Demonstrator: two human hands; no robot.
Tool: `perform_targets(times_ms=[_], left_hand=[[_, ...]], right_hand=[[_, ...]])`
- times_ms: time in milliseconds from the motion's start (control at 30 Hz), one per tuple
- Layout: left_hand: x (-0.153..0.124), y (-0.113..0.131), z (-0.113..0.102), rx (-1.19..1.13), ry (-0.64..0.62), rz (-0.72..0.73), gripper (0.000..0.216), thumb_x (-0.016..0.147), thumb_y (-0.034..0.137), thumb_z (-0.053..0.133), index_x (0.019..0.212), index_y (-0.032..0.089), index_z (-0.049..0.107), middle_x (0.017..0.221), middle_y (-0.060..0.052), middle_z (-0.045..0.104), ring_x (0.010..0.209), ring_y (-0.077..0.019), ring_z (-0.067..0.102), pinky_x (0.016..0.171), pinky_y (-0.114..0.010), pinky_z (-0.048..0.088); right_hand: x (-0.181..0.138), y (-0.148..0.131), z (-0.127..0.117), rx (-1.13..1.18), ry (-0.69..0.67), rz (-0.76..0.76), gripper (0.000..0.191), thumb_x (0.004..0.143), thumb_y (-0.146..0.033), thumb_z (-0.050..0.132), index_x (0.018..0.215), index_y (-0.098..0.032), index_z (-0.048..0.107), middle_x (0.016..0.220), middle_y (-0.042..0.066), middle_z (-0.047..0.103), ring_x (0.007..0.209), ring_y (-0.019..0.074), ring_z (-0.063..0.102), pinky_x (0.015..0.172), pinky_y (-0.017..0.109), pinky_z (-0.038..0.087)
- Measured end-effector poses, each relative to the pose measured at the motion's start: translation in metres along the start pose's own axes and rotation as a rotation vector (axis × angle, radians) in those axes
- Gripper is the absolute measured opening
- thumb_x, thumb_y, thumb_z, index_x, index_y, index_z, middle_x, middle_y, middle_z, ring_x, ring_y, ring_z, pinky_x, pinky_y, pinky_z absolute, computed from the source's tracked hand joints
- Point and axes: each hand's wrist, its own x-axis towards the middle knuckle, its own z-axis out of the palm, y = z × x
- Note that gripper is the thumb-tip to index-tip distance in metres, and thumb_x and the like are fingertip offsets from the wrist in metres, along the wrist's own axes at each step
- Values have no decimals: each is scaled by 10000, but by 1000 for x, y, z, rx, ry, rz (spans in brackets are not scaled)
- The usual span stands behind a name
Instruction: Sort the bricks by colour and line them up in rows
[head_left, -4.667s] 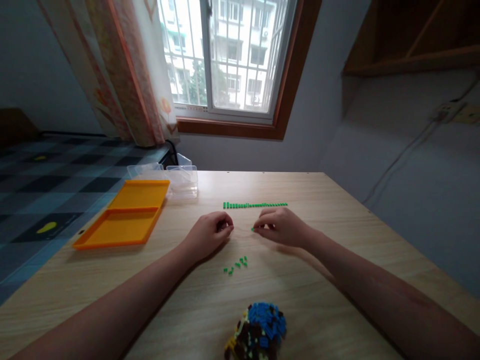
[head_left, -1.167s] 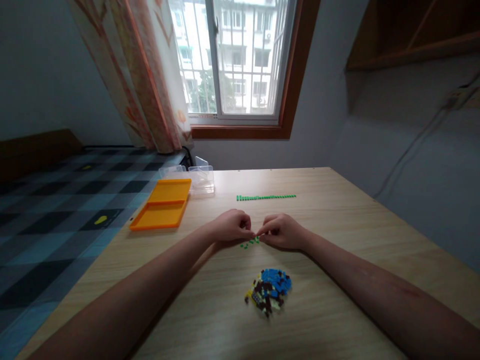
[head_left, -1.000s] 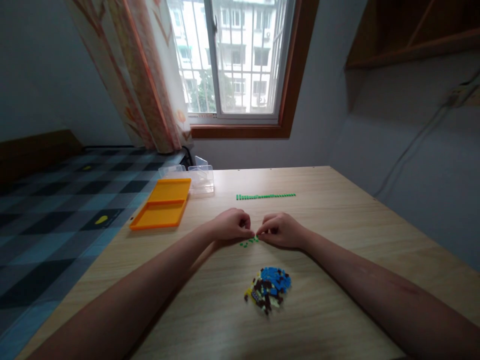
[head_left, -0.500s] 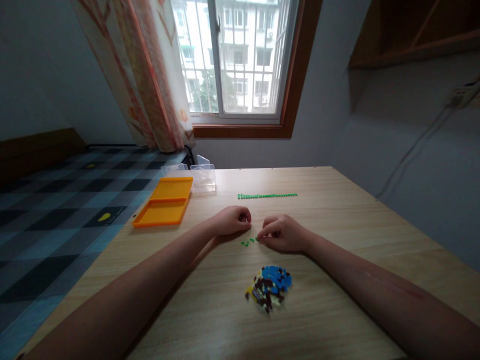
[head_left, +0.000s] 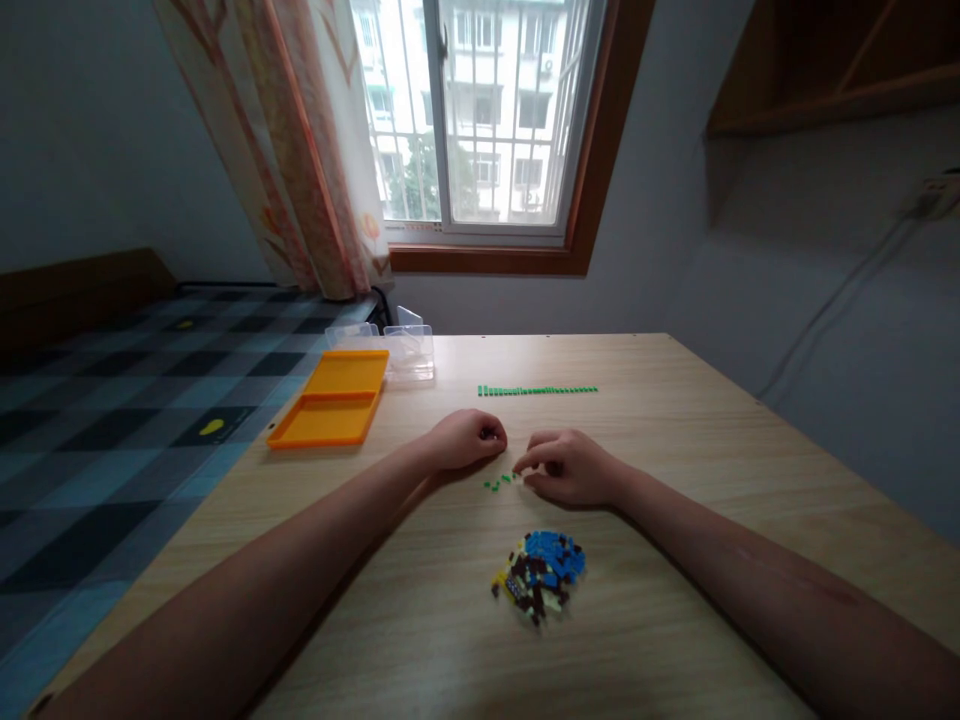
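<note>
L hand (head_left: 471, 440): frame centre, curled in a loose fist, knuckles up, resting on wooden table (head_left: 675, 420); contents not visible. R hand (head_left: 568, 468): just right of it, palm down, thumb and forefinger pinched at loose green bricks (head_left: 497, 483); grip on a brick cannot be confirmed. Both forearms lie flat, converging from lower corners. Green brick row (head_left: 537, 390) above hands; mixed brick pile (head_left: 540, 572) below.

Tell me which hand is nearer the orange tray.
Left. The left hand rests right of the orange tray; the right hand lies farther right, by the green bricks.
</note>
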Motion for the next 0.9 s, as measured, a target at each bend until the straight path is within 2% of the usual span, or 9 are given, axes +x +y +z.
perform_targets(times_ms=[200, 433, 600, 900], left_hand=[[1, -1, 1, 14, 16, -5, 221, 799, 305, 592, 878, 197, 768, 825, -18, 739, 725, -161, 606, 645, -253, 393], [0, 0, 1, 20, 33, -14, 225, 796, 320, 595, 871, 201, 770, 801, -12, 732, 729, -160, 599, 642, -251, 387], [0, 0, 0, -4, 30, -6, 233, 797, 329, 591, 866, 191, 765, 801, -16, 733, 723, -158, 598, 642, -252, 389], [1, -8, -3, -70, 3, 28, 285, 805, 373, 598, 940, 186, 767, 840, -20, 738, 754, -158, 604, 678, -244, 418]], right_hand=[[1, -4, 2, -71, -30, -64, 210, 887, -250, 633, 1029, -255, 788, 828, 32, 667, 598, 105, 555, 604, 253, 424], [0, -10, 0, -28, -39, -50, 105, 833, -230, 678, 874, -216, 773, 864, 31, 664, 545, 80, 526, 566, 240, 419], [-1, -9, 2, -39, -17, -33, 147, 830, -238, 685, 948, -223, 773, 871, 28, 677, 552, 83, 525, 582, 241, 426], [0, -6, 1, -44, -25, -48, 133, 831, -172, 664, 880, -224, 776, 851, 32, 693, 679, 123, 601, 663, 248, 455]])
